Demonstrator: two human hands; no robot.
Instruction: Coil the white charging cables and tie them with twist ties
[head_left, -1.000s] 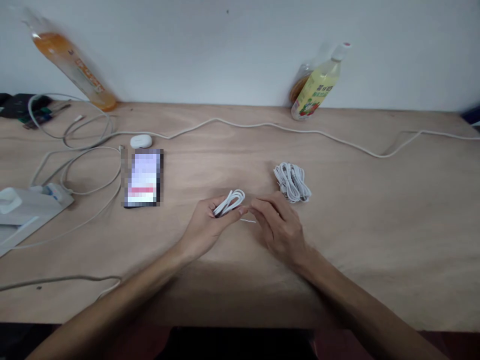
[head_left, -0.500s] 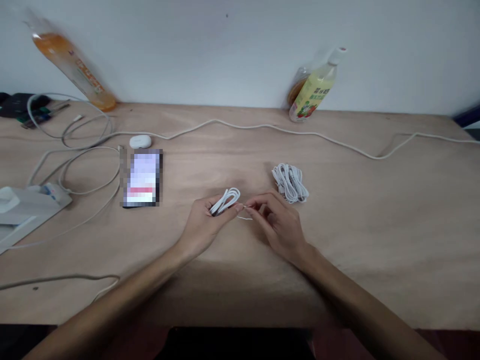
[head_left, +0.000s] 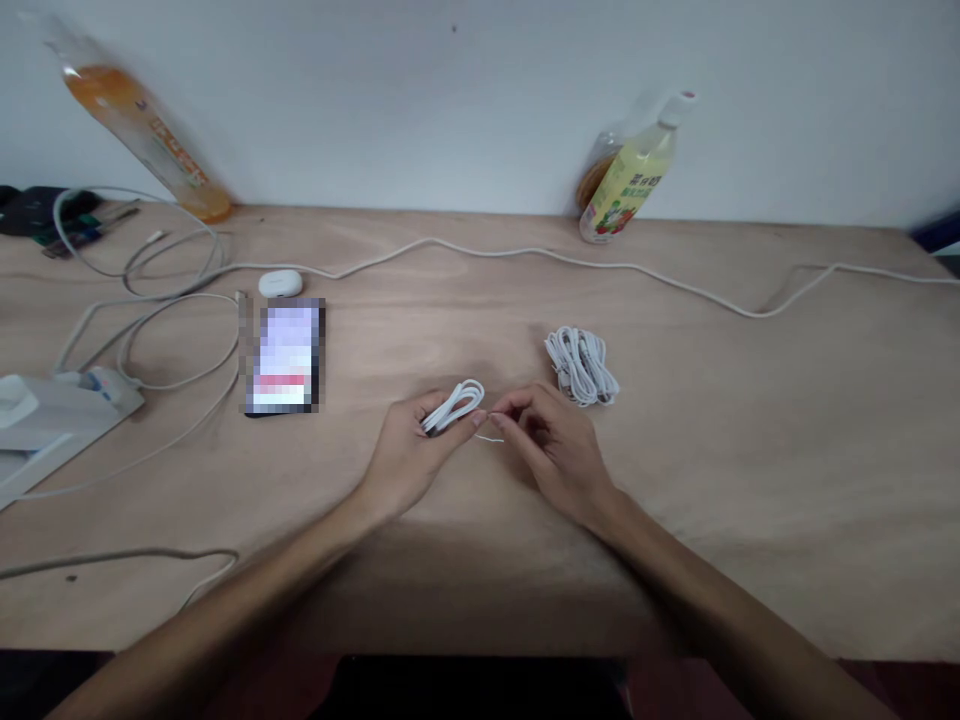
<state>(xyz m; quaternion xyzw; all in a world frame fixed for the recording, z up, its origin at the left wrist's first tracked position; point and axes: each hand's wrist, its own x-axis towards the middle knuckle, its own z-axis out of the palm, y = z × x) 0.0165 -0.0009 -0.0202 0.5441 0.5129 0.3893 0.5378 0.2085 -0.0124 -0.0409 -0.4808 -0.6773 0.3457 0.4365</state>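
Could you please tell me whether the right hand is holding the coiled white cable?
No, the coiled white cable is held in the left hand.

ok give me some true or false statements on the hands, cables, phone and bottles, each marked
1. The left hand holds a looped white cable. True.
2. The cable bundle lies left of the phone. False: the cable bundle lies on the table to the right of the phone.
3. The small white case sits just beyond the phone's far end. True.
4. The orange bottle is to the right of the yellow bottle. False: the orange bottle is to the left of the yellow bottle.
5. The right hand's thumb and forefinger are close to the left thumb. True.
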